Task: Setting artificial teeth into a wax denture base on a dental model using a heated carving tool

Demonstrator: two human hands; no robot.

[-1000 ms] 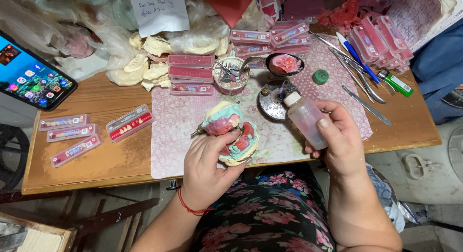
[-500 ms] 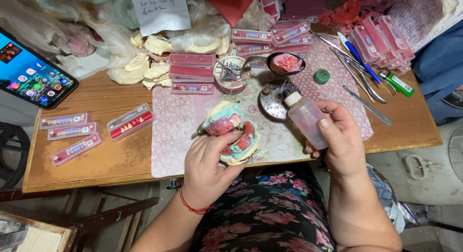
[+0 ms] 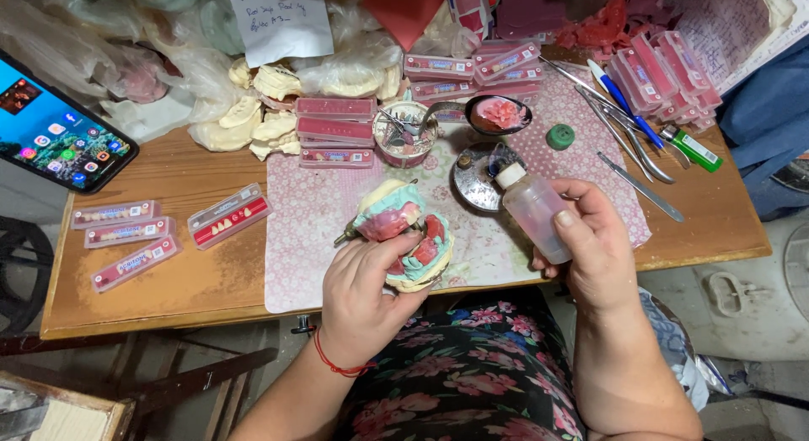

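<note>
Nothing moved, left hand (image 3: 364, 291) grip grasping dental model (image 3: 403, 234), right hand (image 3: 592, 247) grip grasping bottle (image 3: 533, 212), nozzle up-left

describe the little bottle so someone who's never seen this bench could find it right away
Start at the pink patterned mat in the middle of the wooden table, then go to its right edge. There the right hand holds a small translucent plastic bottle, tilted, with a white cap. It is the only bottle in sight.
</note>
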